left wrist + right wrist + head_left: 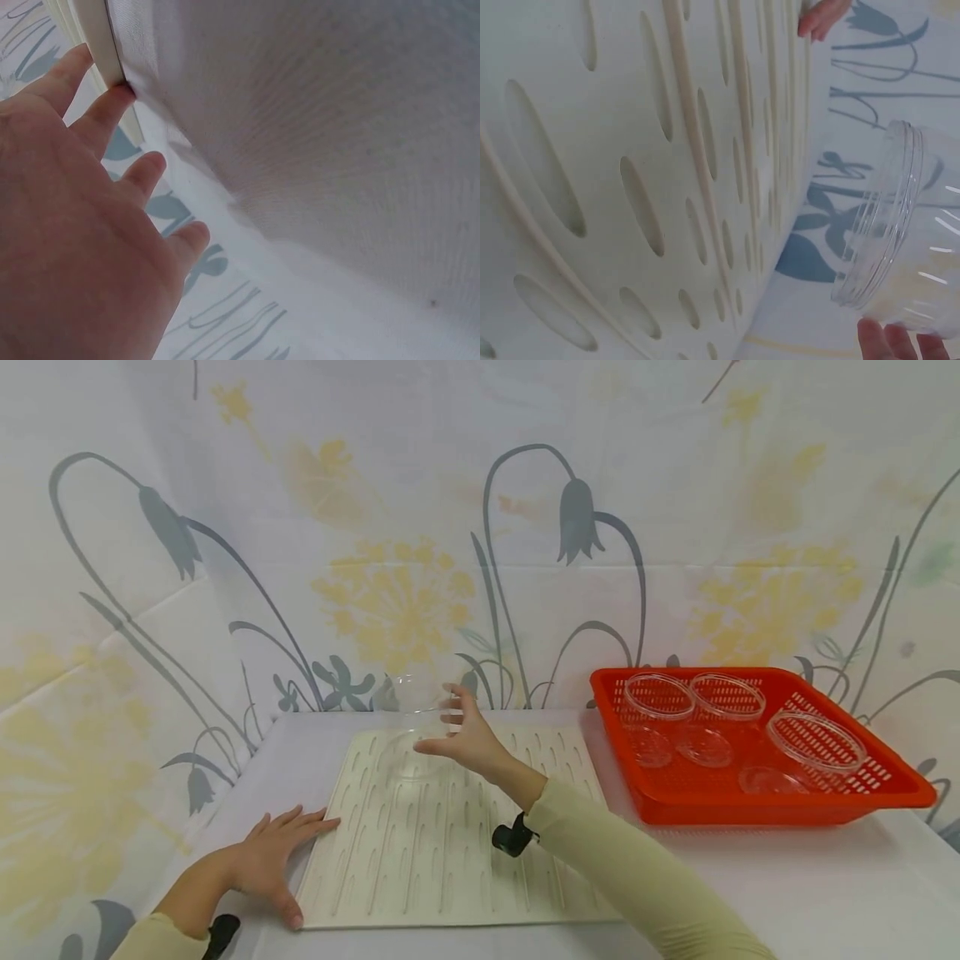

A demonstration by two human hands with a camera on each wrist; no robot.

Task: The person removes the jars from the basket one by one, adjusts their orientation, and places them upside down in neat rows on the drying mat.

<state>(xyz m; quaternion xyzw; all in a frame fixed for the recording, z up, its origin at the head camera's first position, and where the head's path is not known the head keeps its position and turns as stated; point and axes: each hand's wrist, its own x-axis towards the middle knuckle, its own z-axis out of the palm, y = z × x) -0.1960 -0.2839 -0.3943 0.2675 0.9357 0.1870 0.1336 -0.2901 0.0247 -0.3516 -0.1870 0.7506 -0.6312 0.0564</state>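
Note:
A clear plastic jar (408, 764) is at the far left part of the cream slotted board (525, 877), overlapping it in the head view. My right hand (476, 739) holds this jar from its right side, thumb across the front and fingers curved round the wall. In the right wrist view, fingertips (896, 345) meet the side of the jar, and its ridged rim faces the board. My left hand (270, 857) lies spread at the board's left edge, thumb and fingertips touching it. Two of its fingers (109, 112) press against that edge in the left wrist view.
On the right stands a red perforated basket (720, 810) with three clear jars in it, their wide rims upward. A white cloth (832, 893) covers the table. Behind it hangs a flower-printed curtain (420, 485).

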